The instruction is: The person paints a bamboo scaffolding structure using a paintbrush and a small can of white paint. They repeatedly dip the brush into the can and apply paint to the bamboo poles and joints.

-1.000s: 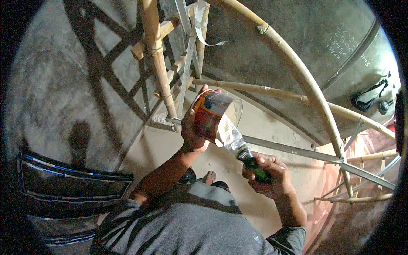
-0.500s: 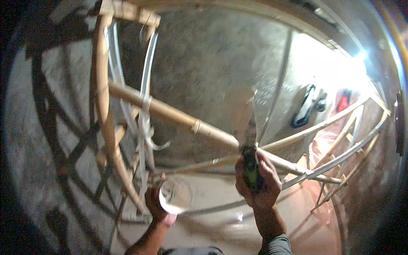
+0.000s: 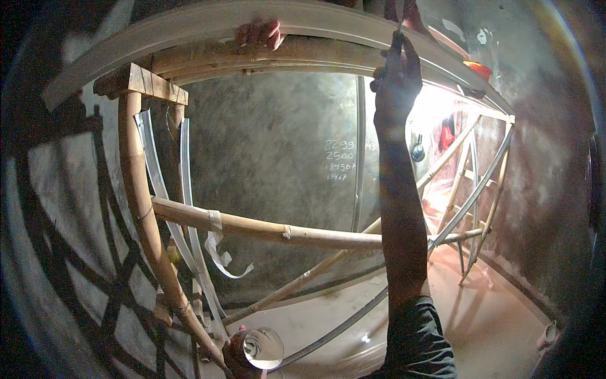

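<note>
My left hand [image 3: 237, 354], low in view, is closed round a small round tub [image 3: 265, 347], pale inside with grey swirls. My right arm stretches up to the top of the scaffold. There my right hand [image 3: 399, 76] is closed on the dark handle of a putty knife [image 3: 396, 41], whose blade points up and is only partly visible. Beside it is part of another person [image 3: 415, 16], dark and hard to make out. Another person's fingers [image 3: 260, 35] curl over a long pale board or trim strip [image 3: 328, 22] on the scaffold top.
A bamboo scaffold [image 3: 136, 164] surrounds me, with a crossbar [image 3: 303, 235] at mid height. Metal strips [image 3: 158, 177] lean at its left, and a torn white strip [image 3: 227, 262] hangs from the crossbar. An orange bowl [image 3: 480, 69] sits up right. Behind stands a grey wall [image 3: 271, 151].
My right hand has risen with the putty knife from mid-view to the scaffold top. My view has tilted up, bringing the pale board and another person's fingers into sight. My left hand still holds the tub.
</note>
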A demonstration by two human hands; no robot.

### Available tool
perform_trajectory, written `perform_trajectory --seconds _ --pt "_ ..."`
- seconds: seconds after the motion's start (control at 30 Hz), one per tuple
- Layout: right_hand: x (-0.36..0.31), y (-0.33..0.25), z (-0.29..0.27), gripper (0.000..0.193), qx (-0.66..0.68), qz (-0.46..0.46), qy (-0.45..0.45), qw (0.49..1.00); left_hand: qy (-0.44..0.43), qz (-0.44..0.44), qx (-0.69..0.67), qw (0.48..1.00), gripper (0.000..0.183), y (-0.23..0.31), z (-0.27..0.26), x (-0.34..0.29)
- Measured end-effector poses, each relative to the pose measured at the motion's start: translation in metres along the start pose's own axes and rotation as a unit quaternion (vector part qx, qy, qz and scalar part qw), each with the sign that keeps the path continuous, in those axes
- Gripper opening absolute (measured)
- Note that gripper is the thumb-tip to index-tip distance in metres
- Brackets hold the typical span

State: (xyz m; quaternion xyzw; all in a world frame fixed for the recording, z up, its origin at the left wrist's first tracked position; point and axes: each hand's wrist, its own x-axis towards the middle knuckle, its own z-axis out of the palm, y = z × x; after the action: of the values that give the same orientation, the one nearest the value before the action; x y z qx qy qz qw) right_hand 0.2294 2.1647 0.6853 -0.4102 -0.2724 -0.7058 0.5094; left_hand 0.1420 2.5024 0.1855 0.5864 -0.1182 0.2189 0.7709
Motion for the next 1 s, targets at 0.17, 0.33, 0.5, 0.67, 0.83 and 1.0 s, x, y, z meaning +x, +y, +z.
perform_trajectory --seconds 0.17,0.33,0.5,0.67,0.83,1.0 --pt "0.045 0.051 -0.009 0.035 -0.204 -0.212 0.017 0.955 -0.062 0.145 0.328 0.931 0.054 0.036 -0.006 -0.01" --pt "0.03 0.048 0.001 0.043 -0.412 -0.266 0.055 0.87 -0.074 0.128 0.337 0.93 0.058 0.04 -0.02 -0.014" --pt "-0.009 0.02 0.028 0.033 -0.322 -0.174 0.019 0.93 -0.068 0.121 0.381 0.914 0.063 0.05 -0.024 -0.016" --pt "-0.05 -0.004 0.07 0.033 -0.309 -0.193 -0.026 0.931 -0.08 0.156 0.367 0.914 0.064 0.048 -0.034 -0.015" --pt "-0.093 -0.049 0.11 0.03 -0.252 -0.139 -0.086 0.954 -0.082 0.126 0.217 0.965 0.062 0.02 -0.056 -0.023" --pt "-0.123 -0.066 0.124 0.033 -0.227 -0.143 -0.179 0.947 -0.06 0.171 0.274 0.945 0.053 0.015 -0.067 -0.025"
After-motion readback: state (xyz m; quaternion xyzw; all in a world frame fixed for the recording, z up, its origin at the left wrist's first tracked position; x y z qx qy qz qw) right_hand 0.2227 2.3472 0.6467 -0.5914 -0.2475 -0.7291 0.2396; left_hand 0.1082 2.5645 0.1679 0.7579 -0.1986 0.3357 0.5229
